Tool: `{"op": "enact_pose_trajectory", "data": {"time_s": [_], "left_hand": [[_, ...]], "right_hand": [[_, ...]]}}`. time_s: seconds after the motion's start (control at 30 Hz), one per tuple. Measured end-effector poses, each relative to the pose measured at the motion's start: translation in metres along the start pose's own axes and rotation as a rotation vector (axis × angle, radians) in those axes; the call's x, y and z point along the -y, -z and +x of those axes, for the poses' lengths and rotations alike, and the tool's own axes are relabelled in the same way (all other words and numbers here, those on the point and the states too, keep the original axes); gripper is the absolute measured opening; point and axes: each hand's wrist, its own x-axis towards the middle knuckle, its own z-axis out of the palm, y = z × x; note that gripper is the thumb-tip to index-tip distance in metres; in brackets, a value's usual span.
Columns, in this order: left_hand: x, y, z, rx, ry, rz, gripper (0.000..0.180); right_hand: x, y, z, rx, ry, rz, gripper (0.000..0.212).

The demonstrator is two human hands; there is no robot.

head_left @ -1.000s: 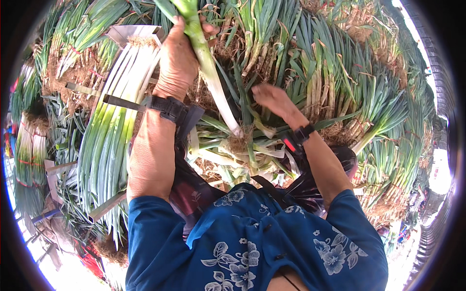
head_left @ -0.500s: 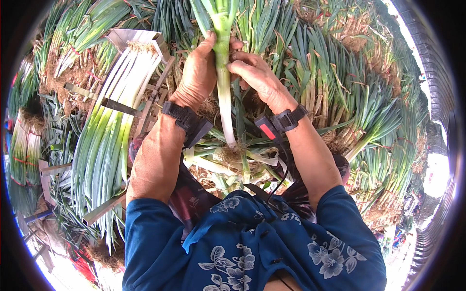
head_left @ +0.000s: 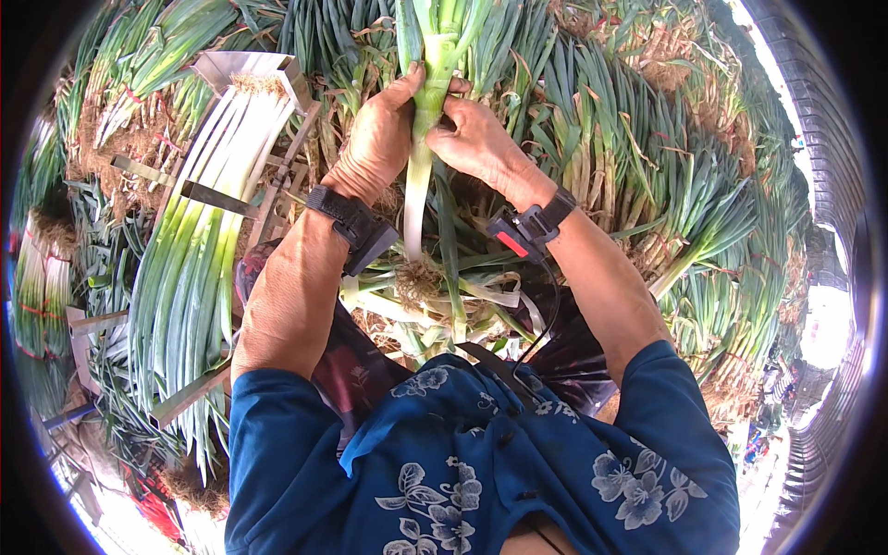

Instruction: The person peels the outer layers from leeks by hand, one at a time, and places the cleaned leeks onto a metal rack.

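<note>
Held upright before me is a leek (head_left: 419, 185), its green leaves at the far end and its white shank and brown roots toward my lap. My left hand (head_left: 381, 129) closes round its green part, with the thumb along the stalk. My right hand (head_left: 478, 139) pinches the same stalk from the other side, thumb and fingers pressed against it. Some of the right fingertips are hidden behind the leek. Below the roots, stripped leaves and trimmings (head_left: 407, 324) lie between my knees.
To the left, a metal rack (head_left: 250, 65) holds a row of cleaned leeks (head_left: 199, 203), with bars (head_left: 190, 398) sticking out. A tied bundle (head_left: 42, 296) stands at far left. Piles of untrimmed leeks (head_left: 592, 139) spread across the back and right.
The leek's root end has swung left and its leafy top has shifted right. My right hand has moved slightly left and closed more tightly against the stalk.
</note>
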Motion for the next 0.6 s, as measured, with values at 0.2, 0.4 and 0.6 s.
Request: {"op": "enact_pose_trajectory", "data": {"time_s": [0.2,0.4,0.6], "left_hand": [[0.000,0.000,0.002,0.037,-0.027,-0.105,0.046],[-0.008,-0.002,0.001,0.016,0.061,-0.190,0.049],[-0.014,-0.001,0.000,0.178,-0.102,0.047,0.051]], "right_hand": [[-0.016,-0.004,-0.003,-0.075,0.090,-0.052,0.024],[-0.006,-0.011,-0.015,0.001,-0.426,1.004,0.031],[-0.027,-0.027,-0.024,0.167,-0.540,1.190,0.019]]}}
